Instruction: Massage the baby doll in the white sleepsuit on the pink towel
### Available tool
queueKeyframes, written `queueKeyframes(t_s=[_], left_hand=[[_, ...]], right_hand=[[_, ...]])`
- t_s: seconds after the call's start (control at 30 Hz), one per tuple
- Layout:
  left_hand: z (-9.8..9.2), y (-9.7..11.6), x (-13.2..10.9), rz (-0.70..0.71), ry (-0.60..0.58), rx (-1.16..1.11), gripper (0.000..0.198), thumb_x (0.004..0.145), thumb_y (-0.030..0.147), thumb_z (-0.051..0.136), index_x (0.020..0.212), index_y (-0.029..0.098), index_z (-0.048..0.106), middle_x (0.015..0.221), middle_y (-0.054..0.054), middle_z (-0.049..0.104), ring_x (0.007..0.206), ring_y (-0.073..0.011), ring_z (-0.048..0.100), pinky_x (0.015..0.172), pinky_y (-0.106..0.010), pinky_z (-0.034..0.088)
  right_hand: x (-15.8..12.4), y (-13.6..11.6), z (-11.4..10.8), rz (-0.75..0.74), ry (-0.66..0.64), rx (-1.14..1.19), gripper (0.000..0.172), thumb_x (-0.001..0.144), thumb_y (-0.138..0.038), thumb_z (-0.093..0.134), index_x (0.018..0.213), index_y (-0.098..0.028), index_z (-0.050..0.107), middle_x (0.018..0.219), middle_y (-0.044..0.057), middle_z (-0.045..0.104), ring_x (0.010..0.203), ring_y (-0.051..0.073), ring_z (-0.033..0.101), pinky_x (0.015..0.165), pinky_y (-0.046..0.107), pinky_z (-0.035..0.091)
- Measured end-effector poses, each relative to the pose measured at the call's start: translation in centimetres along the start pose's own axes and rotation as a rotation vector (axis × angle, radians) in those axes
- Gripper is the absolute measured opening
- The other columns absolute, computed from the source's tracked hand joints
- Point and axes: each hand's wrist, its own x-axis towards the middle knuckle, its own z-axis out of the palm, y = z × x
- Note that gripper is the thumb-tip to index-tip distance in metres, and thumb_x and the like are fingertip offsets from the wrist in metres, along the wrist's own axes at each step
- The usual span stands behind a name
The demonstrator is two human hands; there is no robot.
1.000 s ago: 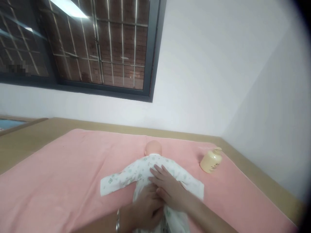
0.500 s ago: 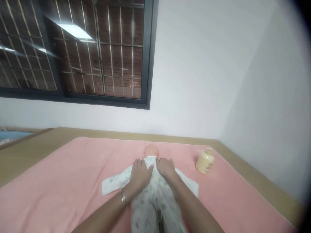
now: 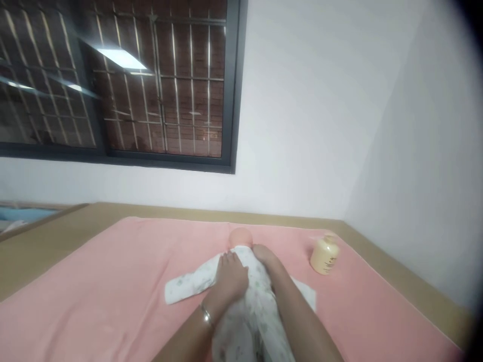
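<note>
A bald baby doll (image 3: pixel 240 237) lies stretched out in front of me, dressed in a white garment (image 3: pixel 258 289) with small greenish prints. Its sleeves spread out to both sides. My left hand (image 3: pixel 231 276) rests flat on the garment's upper left part, fingers extended and a silver bracelet on the wrist. At the doll's right shoulder, close to the neck, is my right hand (image 3: pixel 266 256); its fingers are turned away and mostly hidden. The doll's face is not visible. My forearms cover part of the garment.
A pink cloth (image 3: pixel 124 281) covers most of the wood-coloured tabletop (image 3: pixel 75 226). To the right stands a cream pump bottle (image 3: pixel 324 255). Behind the table are a white wall (image 3: pixel 294 110) and a barred window (image 3: pixel 162 85).
My right hand has shifted at the shoulder towards the neck, and its fingers are now hidden. My left hand has slid slightly down the garment. The whole view has shifted a little.
</note>
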Motion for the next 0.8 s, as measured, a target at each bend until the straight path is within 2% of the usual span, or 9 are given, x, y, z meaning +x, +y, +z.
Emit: queueKeyframes(t_s=[0.07, 0.13, 0.2, 0.27, 0.37, 0.43, 0.6, 0.7, 0.8], left_hand=[[0.0, -0.1, 0.0, -0.008, 0.005, -0.012, 0.065, 0.094, 0.037, 0.025, 0.14, -0.007, 0.033, 0.144, -0.028, 0.035, 0.135, -0.0357, 0.033, 0.11, -0.045, 0.021], [-0.3, -0.9, 1.1, -0.063, -0.034, -0.092, 0.067, 0.094, 0.043, 0.021, 0.135, -0.007, 0.041, 0.137, -0.029, 0.044, 0.129, -0.0367, 0.042, 0.106, -0.047, 0.026], [-0.7, -2.1, 3.0, -0.076, -0.12, -0.196, 0.073, 0.093, 0.053, 0.019, 0.125, -0.001, 0.054, 0.126, -0.027, 0.056, 0.119, -0.0357, 0.052, 0.1, -0.045, 0.034], [-1.1, -3.3, 4.9, -0.035, -0.217, -0.28, 0.077, 0.09, 0.064, 0.018, 0.115, 0.007, 0.064, 0.118, -0.02, 0.063, 0.111, -0.0315, 0.059, 0.094, -0.038, 0.041], [-1.3, -4.0, 6.4, 0.006, -0.254, -0.307, 0.077, 0.088, 0.067, 0.015, 0.109, 0.014, 0.067, 0.116, -0.014, 0.066, 0.107, -0.026, 0.062, 0.087, -0.031, 0.045], [-1.2, -3.6, 5.9, -0.018, -0.227, -0.284, 0.073, 0.092, 0.058, 0.013, 0.11, 0.011, 0.066, 0.116, -0.017, 0.066, 0.106, -0.0271, 0.062, 0.087, -0.034, 0.045], [-1.1, -1.8, 2.3, -0.026, -0.062, -0.16, 0.052, 0.092, 0.035, 0.026, 0.115, 0.004, 0.06, 0.119, -0.025, 0.06, 0.113, -0.0324, 0.056, 0.097, -0.044, 0.035], [-1.2, -1.6, 2.3, -0.045, -0.054, -0.152, 0.053, 0.092, 0.037, 0.026, 0.112, 0.003, 0.062, 0.117, -0.026, 0.061, 0.111, -0.033, 0.057, 0.097, -0.044, 0.036], [-1.2, -2.5, 4.5, -0.122, -0.169, -0.251, 0.059, 0.094, 0.044, 0.02, 0.108, 0.009, 0.066, 0.113, -0.02, 0.065, 0.105, -0.0302, 0.062, 0.089, -0.04, 0.042]], right_hand=[[0.4, 0.2, 0.1, -0.001, -0.015, -0.017, 0.039, 0.093, -0.025, 0.034, 0.11, -0.015, 0.068, 0.117, 0.014, 0.065, 0.11, 0.026, 0.059, 0.093, 0.037, 0.039], [-0.6, 0.0, 1.1, 0.015, 0.015, -0.042, 0.044, 0.094, -0.024, 0.028, 0.113, -0.011, 0.065, 0.121, 0.018, 0.062, 0.113, 0.029, 0.056, 0.098, 0.044, 0.035], [-2.4, -0.5, 2.7, 0.02, 0.129, -0.086, 0.048, 0.095, -0.025, 0.024, 0.12, -0.008, 0.061, 0.123, 0.021, 0.059, 0.116, 0.032, 0.053, 0.102, 0.051, 0.027], [-4.2, -1.1, 4.4, -0.023, 0.307, -0.166, 0.049, 0.094, -0.029, 0.029, 0.129, -0.006, 0.053, 0.129, 0.022, 0.054, 0.121, 0.034, 0.048, 0.104, 0.052, 0.023], [-5.1, -1.7, 5.4, -0.078, 0.399, -0.217, 0.056, 0.09, -0.029, 0.036, 0.138, -0.003, 0.043, 0.138, 0.023, 0.046, 0.127, 0.036, 0.04, 0.106, 0.05, 0.022], [-4.1, -1.6, 4.6, -0.042, 0.348, -0.172, 0.051, 0.091, -0.027, 0.031, 0.133, -0.003, 0.05, 0.132, 0.022, 0.052, 0.123, 0.034, 0.046, 0.105, 0.049, 0.024], [0.2, -0.5, 0.7, 0.061, 0.005, -0.025, 0.049, 0.094, -0.025, 0.025, 0.111, -0.009, 0.067, 0.116, 0.02, 0.064, 0.105, 0.029, 0.061, 0.09, 0.04, 0.042], [0.2, -0.5, -0.1, 0.057, -0.022, -0.022, 0.048, 0.093, -0.025, 0.027, 0.11, -0.008, 0.068, 0.114, 0.02, 0.065, 0.103, 0.029, 0.063, 0.083, 0.037, 0.046], [-2.2, -0.8, 0.3, 0.045, 0.027, -0.062, 0.046, 0.092, -0.027, 0.029, 0.109, -0.009, 0.068, 0.112, 0.019, 0.066, 0.102, 0.031, 0.062, 0.084, 0.04, 0.045]])
